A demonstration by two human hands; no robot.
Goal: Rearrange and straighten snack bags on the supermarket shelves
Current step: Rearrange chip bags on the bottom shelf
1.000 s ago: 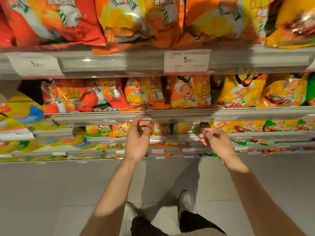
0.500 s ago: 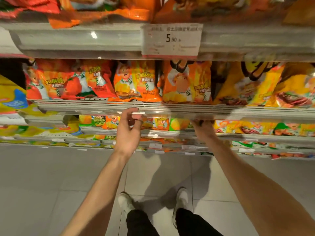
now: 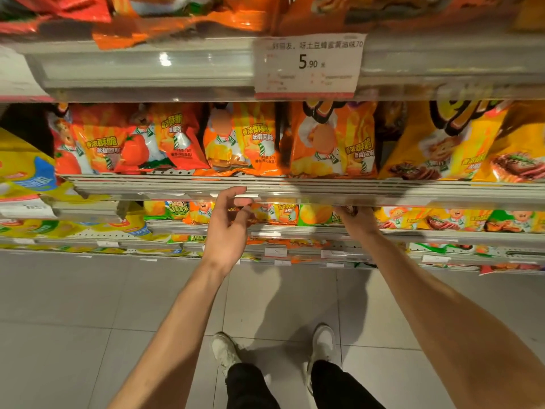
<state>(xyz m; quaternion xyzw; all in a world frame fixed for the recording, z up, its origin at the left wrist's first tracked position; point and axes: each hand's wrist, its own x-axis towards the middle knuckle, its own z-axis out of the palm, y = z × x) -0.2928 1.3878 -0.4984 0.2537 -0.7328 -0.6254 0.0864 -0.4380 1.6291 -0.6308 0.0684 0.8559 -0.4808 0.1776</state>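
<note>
Both hands are reaching under the middle shelf's front edge (image 3: 295,191) | left hand (image 3: 227,228) hanging loose, grasping nothing | right hand (image 3: 355,216) fingers hidden, grasp untellable | I'm pulling orange snack bags (image 3: 277,214) forward gently, squaring them.

A supermarket aisle: snack bags (image 3: 241,140) on tiered shelves (image 3: 295,188), price tag (image 3: 308,66).

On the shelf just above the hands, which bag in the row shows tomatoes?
The red bag at the row's left end, printed with tomatoes. The orange bags to its right show chips, and the yellow bags further right show meat.
</note>
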